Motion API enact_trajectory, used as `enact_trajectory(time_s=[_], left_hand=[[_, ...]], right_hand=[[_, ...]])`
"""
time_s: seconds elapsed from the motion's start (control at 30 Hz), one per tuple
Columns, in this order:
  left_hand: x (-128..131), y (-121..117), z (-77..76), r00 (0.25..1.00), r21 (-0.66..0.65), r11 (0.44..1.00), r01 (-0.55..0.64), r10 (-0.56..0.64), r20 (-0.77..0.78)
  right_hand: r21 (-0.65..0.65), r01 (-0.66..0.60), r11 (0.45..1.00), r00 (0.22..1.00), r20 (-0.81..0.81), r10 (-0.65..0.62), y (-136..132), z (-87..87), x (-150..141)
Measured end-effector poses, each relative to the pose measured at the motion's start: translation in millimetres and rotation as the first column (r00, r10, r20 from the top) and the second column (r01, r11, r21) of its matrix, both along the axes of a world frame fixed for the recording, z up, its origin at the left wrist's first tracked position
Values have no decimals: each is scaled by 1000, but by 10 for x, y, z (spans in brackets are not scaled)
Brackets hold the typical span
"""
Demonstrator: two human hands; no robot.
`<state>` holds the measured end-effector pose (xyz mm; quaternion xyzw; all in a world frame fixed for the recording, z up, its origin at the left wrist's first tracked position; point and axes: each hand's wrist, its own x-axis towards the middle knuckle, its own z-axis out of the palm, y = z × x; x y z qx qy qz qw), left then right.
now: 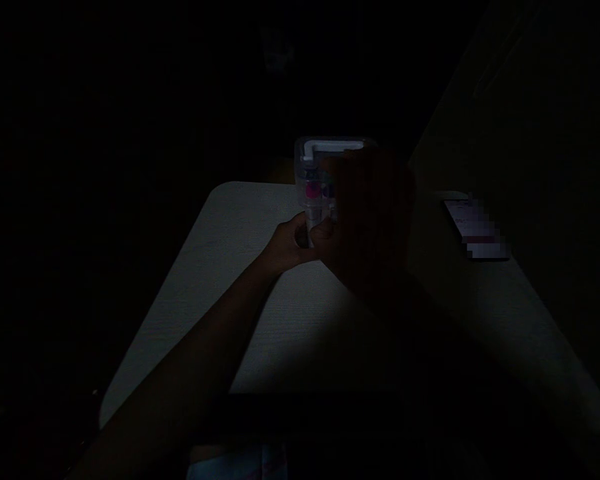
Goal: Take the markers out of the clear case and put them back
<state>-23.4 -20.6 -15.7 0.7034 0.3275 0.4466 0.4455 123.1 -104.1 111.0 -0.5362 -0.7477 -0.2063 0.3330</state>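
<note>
A clear plastic box [301,179] with a white handle [336,145] on top stands at the far part of the table. Through its wall show small items, one of them bright pink [313,190]. My left hand [291,241] is closed round the lower left of the box, its thumb along the near side. In deep shadow, my right hand [373,213] covers the box's right side. Its curled fingers reach near the handle and its thumb presses low on the front, so it seems to grip the box. Much of the box is hidden behind it.
The room is very dark. A pale table [200,287] with rounded corners lies under my forearms. On its right edge rests a phone [467,223] with a lit screen, partly pixelated. Light blue cloth [237,465] shows at the bottom.
</note>
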Motion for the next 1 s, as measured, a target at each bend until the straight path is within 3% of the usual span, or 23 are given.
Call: enact_trajectory(time_s=[0.13,0.47,0.6,0.7,0.83,1.0], left_hand=[[6,-12,5,1000,-9,1000,13,-13,3],[78,-166,279,1000,-100,995,7,-5,22],[85,-200,290,1000,-133,991,-1,1,-1],[90,-208,277,1000,-125,992,-6,8,13],[90,-191,247,999,-97,995,13,-10,31],[78,-188,235,999,-111,994,-2,7,48]], right_hand=[[-30,-61,998,998,-16,61,26,-16,33],[-98,-245,965,968,24,249,16,150,274],[-39,-355,934,933,46,356,169,93,402],[-82,-323,943,944,39,327,253,51,440],[-160,-317,935,946,14,323,271,105,478],[-97,-397,913,917,-5,398,268,176,558]])
